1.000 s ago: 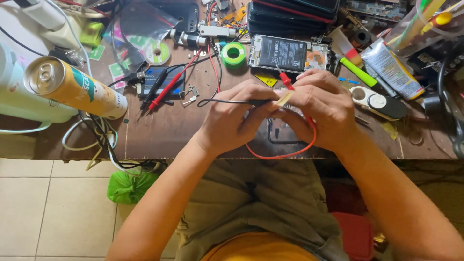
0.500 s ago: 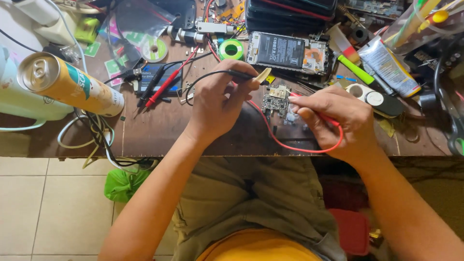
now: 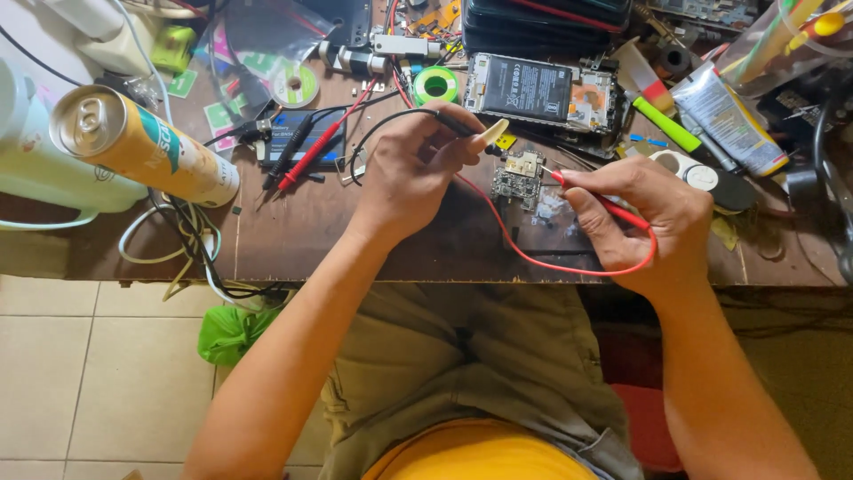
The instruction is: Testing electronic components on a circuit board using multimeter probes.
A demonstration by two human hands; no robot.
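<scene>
Wooden and badly cluttered, the bench [image 3: 293, 240] is seen from above, with the person's lap below its near edge. At its left a yellow can [image 3: 147, 147] lies on its side beside a pale green jug [image 3: 35, 169]. At the far edge an opened phone [image 3: 542, 89] is laid face down, a green solder reel [image 3: 435, 85] just left of it.

The left hand [image 3: 413, 173] is closed around a black probe [image 3: 458, 126] – thumb pressed along it, fingers curled in – and its black lead loops back past the knuckles. The right hand [image 3: 644, 218] is likewise shut in a pinch on a red probe [image 3: 591, 197], held between thumb and forefinger, the other fingers folded; its red wire [image 3: 533, 258] sweeps under the wrist and back across the bench.

Between the two hands a small circuit board [image 3: 518, 176] rests flat on the wood – both probe tips are brought down at or just beside it, the black from the upper left, the red from the right. Whether the tips touch it cannot be told.
</scene>
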